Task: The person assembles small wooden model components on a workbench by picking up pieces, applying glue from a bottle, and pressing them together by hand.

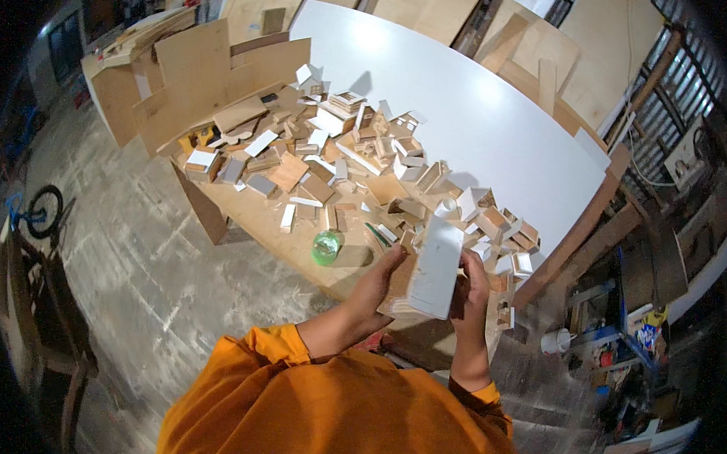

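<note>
Between my hands, close to my body, is a rectangular wooden piece with a white face point(437, 266), held tilted above the near edge of the workbench. My left hand point(370, 293) grips its bare wood side, thumb pointing up along it. On the opposite side my right hand point(470, 294) has its fingers bent around the white piece's edge. A green transparent container point(325, 249) with something pale inside stands on the bench to the left of my left hand. Beyond the held piece lies a heap of small wood offcuts point(292, 172), many of them white-faced.
The wooden workbench point(258, 223) has a large white panel point(488, 100) rising behind the heap and plywood boards point(203, 80) at its far left. A white bucket point(556, 342) stands at right, near cluttered shelves. A bicycle wheel point(45, 212) shows at far left.
</note>
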Motion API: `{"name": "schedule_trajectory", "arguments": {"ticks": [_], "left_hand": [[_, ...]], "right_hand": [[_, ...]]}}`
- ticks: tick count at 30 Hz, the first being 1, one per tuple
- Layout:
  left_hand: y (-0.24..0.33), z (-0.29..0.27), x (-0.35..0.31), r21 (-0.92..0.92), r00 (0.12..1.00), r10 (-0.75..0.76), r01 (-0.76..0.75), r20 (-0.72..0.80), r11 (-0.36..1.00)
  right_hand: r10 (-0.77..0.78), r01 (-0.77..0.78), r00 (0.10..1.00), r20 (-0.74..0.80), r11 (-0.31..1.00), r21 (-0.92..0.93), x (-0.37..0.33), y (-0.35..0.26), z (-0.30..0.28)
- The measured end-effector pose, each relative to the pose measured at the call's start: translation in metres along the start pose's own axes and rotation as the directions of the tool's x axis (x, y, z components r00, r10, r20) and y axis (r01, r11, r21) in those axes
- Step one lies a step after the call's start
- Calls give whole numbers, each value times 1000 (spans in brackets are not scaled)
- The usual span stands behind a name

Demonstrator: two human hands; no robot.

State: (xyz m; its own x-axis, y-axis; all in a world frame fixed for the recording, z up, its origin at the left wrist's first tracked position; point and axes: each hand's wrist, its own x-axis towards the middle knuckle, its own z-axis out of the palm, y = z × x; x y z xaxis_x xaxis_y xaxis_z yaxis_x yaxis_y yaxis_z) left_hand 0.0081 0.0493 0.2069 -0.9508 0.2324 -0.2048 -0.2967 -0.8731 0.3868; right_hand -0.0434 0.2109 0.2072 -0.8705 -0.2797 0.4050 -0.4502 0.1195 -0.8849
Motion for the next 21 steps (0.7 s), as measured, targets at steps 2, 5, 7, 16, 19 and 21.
{"name": "schedule_trajectory", "arguments": {"ticks": [2, 5, 7, 16, 19, 21], "left_hand": [[4, 7, -7, -92, 994, -108, 105, -34, 990], [0, -25, 0, -94, 963, -50, 78, 264, 993], [0, -22, -1, -155, 975, -74, 108, 211, 982], [1, -25, -5, -170, 993, -98, 108, 66, 979], [1, -29, -7, -48, 993, -84, 89, 82, 995], [0, -32, -6, -68, 990, -107, 114, 96, 991]], "right_hand": [[-36, 36, 999, 33, 999, -14, 1, -7, 2], [-1, -3, 999, 44, 997, 72, 0, 3, -1], [-33, 31, 999, 34, 998, 58, -4, 13, -4], [168, -181, 983, 66, 931, 318, -16, 22, 2], [155, -188, 980, 126, 927, 324, -21, 27, -1], [74, -107, 989, 126, 953, 284, -23, 41, 0]]}}
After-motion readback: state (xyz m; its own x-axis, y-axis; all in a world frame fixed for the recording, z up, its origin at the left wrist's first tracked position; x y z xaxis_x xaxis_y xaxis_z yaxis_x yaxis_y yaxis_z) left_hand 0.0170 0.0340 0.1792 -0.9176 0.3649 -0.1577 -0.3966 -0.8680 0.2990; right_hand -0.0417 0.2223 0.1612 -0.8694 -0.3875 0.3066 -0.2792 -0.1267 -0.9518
